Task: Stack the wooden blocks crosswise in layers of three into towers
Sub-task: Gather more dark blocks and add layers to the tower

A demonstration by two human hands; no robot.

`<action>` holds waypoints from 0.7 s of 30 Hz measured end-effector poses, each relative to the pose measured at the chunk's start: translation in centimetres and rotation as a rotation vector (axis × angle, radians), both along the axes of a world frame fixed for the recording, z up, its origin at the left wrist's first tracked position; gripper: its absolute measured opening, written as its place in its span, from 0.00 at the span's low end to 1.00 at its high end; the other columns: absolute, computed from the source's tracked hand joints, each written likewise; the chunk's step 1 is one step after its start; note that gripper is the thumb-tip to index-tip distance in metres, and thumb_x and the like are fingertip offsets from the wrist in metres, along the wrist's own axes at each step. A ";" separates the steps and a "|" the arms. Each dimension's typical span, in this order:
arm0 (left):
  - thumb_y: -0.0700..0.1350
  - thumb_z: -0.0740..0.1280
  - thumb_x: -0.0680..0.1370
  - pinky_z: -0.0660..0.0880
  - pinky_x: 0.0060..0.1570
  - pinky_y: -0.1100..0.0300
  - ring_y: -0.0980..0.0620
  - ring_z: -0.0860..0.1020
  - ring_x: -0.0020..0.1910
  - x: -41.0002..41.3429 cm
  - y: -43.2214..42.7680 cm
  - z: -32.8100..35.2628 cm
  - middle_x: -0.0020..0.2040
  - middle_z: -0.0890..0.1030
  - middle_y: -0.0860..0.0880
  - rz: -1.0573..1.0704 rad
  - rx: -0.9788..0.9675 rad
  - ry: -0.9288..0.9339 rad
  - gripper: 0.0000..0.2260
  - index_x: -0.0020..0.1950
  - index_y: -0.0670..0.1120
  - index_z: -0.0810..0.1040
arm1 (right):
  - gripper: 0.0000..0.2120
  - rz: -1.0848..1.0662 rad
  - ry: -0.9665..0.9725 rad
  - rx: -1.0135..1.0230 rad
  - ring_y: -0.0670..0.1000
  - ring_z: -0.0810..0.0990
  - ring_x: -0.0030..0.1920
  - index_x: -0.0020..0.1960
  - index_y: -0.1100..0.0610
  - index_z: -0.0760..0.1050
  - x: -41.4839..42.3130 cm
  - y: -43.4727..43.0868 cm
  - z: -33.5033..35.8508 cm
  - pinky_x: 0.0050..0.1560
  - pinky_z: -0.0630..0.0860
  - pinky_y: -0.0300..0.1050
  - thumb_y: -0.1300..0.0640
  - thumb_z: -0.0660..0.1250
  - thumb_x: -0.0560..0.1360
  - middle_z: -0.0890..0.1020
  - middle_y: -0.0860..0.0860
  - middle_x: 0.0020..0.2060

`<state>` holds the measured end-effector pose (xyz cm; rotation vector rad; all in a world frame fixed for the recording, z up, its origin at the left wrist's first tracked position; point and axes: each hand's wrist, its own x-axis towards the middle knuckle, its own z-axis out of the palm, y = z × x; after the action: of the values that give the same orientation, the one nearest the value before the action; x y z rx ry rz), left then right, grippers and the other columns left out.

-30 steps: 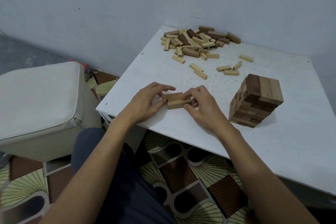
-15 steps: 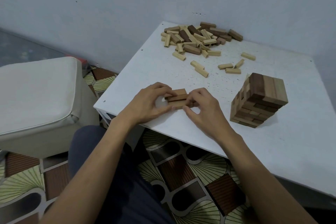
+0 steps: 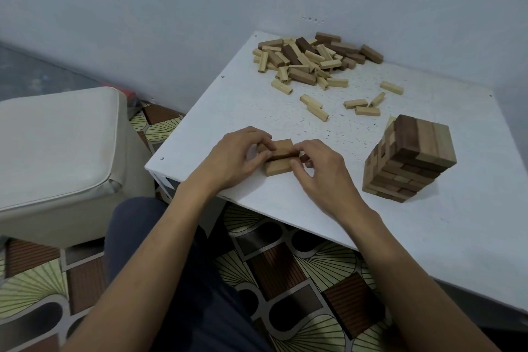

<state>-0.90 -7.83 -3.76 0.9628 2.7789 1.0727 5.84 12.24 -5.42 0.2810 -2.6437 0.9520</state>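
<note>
Three wooden blocks [image 3: 281, 157] lie side by side near the front left corner of the white table [image 3: 285, 209], a dark one between two lighter ones. My left hand [image 3: 234, 157] presses their left ends and my right hand [image 3: 320, 171] presses their right ends, fingers closed on them. A finished tower [image 3: 408, 160] of crosswise layers stands to the right of my right hand. A heap of loose blocks [image 3: 308, 60] lies at the far edge by the wall.
Several single light blocks [image 3: 363, 103] are scattered between the heap and the tower. A cream cushioned stool [image 3: 57, 151] stands left of the table. A patterned floor and my dark-trousered knee [image 3: 171, 266] lie below the table's front edge.
The three blocks have been pushed closer into a flat row between my hands. The camera has shifted slightly; the tower and the heap have not moved.
</note>
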 end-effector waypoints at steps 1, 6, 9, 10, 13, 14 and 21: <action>0.45 0.68 0.80 0.72 0.59 0.56 0.53 0.77 0.58 0.0 0.1 0.1 0.60 0.81 0.52 0.003 -0.008 -0.006 0.04 0.52 0.50 0.81 | 0.05 -0.001 0.001 0.003 0.51 0.76 0.46 0.54 0.57 0.77 0.0 0.0 0.1 0.48 0.77 0.53 0.60 0.67 0.78 0.78 0.51 0.46; 0.43 0.68 0.79 0.71 0.60 0.54 0.51 0.77 0.59 -0.1 0.4 0.4 0.61 0.80 0.51 0.010 -0.032 -0.037 0.04 0.53 0.50 0.78 | 0.07 0.017 0.016 -0.002 0.50 0.77 0.45 0.53 0.58 0.77 0.0 -0.1 0.2 0.48 0.77 0.51 0.59 0.69 0.76 0.78 0.50 0.47; 0.43 0.67 0.80 0.73 0.58 0.52 0.50 0.77 0.56 0.0 0.6 0.1 0.59 0.80 0.49 0.017 -0.051 -0.031 0.06 0.56 0.47 0.78 | 0.11 0.009 0.032 -0.003 0.50 0.78 0.47 0.59 0.59 0.77 0.0 -0.1 0.1 0.50 0.78 0.50 0.60 0.69 0.77 0.80 0.51 0.50; 0.43 0.66 0.80 0.73 0.57 0.52 0.50 0.77 0.55 0.0 0.6 0.0 0.58 0.80 0.49 0.013 -0.053 -0.022 0.05 0.55 0.48 0.77 | 0.11 0.007 0.047 -0.004 0.50 0.79 0.47 0.59 0.60 0.77 -0.1 -0.1 0.1 0.50 0.79 0.49 0.60 0.69 0.77 0.80 0.52 0.50; 0.44 0.67 0.80 0.73 0.56 0.53 0.50 0.77 0.54 -0.1 0.4 0.1 0.58 0.80 0.50 -0.010 -0.054 -0.022 0.03 0.51 0.51 0.75 | 0.07 -0.003 0.099 -0.004 0.50 0.80 0.46 0.55 0.62 0.79 -0.3 -0.1 0.0 0.48 0.80 0.48 0.64 0.69 0.77 0.81 0.53 0.48; 0.44 0.67 0.80 0.72 0.57 0.54 0.51 0.77 0.55 -0.2 0.4 0.2 0.59 0.80 0.50 -0.020 -0.059 -0.024 0.04 0.51 0.53 0.74 | 0.06 -0.009 0.108 -0.006 0.50 0.80 0.45 0.54 0.62 0.79 -0.4 0.0 0.0 0.48 0.80 0.48 0.65 0.68 0.77 0.81 0.54 0.47; 0.42 0.68 0.79 0.72 0.59 0.53 0.50 0.76 0.59 -0.1 0.4 0.8 0.62 0.78 0.51 -0.028 -0.077 -0.030 0.07 0.49 0.54 0.74 | 0.05 -0.014 0.135 -0.019 0.51 0.79 0.44 0.51 0.63 0.79 -0.8 -0.3 -0.1 0.44 0.80 0.52 0.67 0.67 0.76 0.78 0.53 0.46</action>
<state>-1.05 -7.41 -2.95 0.9659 2.7521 0.9605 5.01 11.92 -5.53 0.3109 -2.5097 0.9190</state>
